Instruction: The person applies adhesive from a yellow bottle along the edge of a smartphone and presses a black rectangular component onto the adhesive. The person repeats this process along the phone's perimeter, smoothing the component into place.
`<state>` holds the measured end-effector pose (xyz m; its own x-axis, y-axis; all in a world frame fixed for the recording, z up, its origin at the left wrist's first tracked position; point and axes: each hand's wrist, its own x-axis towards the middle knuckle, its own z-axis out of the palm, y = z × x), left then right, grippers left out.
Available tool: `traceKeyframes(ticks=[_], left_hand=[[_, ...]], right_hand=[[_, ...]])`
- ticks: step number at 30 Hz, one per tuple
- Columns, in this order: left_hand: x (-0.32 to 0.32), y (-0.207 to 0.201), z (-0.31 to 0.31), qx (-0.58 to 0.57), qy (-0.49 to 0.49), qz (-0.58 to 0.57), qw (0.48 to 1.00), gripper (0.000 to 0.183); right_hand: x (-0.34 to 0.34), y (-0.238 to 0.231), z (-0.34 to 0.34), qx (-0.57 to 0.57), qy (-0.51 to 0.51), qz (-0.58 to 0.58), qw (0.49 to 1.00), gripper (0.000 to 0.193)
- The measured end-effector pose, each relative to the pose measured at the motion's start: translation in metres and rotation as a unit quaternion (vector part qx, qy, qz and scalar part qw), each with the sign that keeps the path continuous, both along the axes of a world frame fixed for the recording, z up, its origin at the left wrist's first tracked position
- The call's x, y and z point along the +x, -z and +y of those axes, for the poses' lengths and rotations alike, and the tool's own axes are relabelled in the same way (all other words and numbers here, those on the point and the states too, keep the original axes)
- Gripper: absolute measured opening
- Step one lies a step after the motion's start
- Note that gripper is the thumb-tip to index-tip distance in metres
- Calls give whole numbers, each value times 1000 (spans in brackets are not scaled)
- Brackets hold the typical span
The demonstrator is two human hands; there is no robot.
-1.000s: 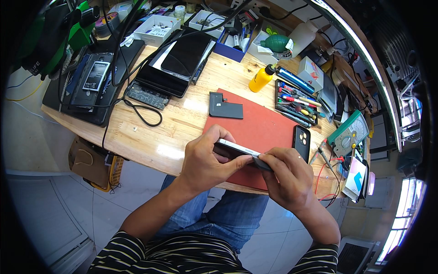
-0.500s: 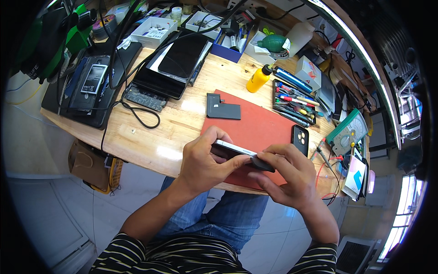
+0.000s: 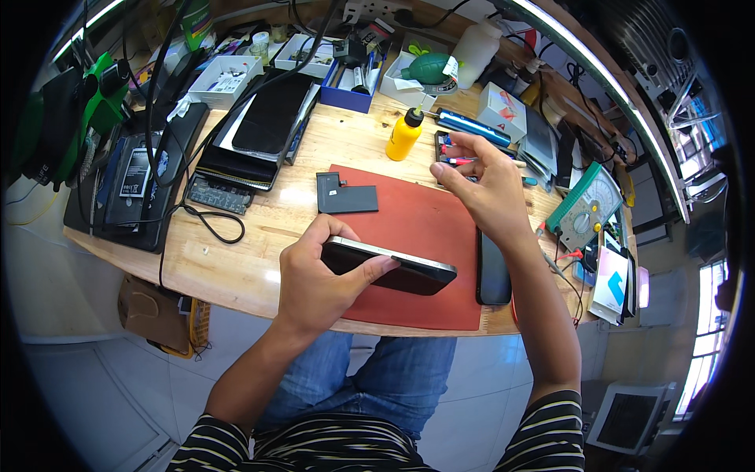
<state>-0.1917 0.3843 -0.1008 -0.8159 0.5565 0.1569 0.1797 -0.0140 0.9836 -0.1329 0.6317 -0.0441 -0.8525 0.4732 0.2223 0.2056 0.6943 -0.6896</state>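
Your left hand [image 3: 308, 277] pinches the phone [image 3: 421, 278], at its three o'clock, above the red mat [image 3: 429, 224]. If your thumb slips, the phone could drop. Your right hand [image 3: 491, 193], fingers spread, could swing and tip the yellow bottle [image 3: 403, 140] at its ten o'clock.

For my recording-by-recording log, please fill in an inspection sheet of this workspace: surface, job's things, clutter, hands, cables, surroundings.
Surface: wooden bench with a red mat.
Job's things: phone held above the mat; dark L-shaped part on the mat.
Clutter: stacked devices at left, yellow bottle beyond the mat, multimeter at right.
Hands: left hand grips the phone; right hand has its fingers parted, nothing seen in it.
Cables: black cable looped left of the mat.
Surroundings: tiled floor below, bright window at right.
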Motion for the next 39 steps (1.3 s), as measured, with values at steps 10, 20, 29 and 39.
traceKeyframes(ticks=[10, 20, 29, 39], left_hand=[[-4, -6, -5, -18, -10, -71, 997, 38], [-6, -3, -5, -12, -15, -68, 998, 38], [-4, -4, -5, 6, -12, -62, 998, 36], [-5, -4, -3, 4, -16, -69, 997, 37]], right_hand=[[-36, 16, 2, 65, -13, -38, 997, 83], [-62, 15, 1, -99, -7, -40, 994, 43], [13, -2, 31, -333, -39, 189, 923, 41], [127, -32, 12, -288, -53, -22, 956, 46]])
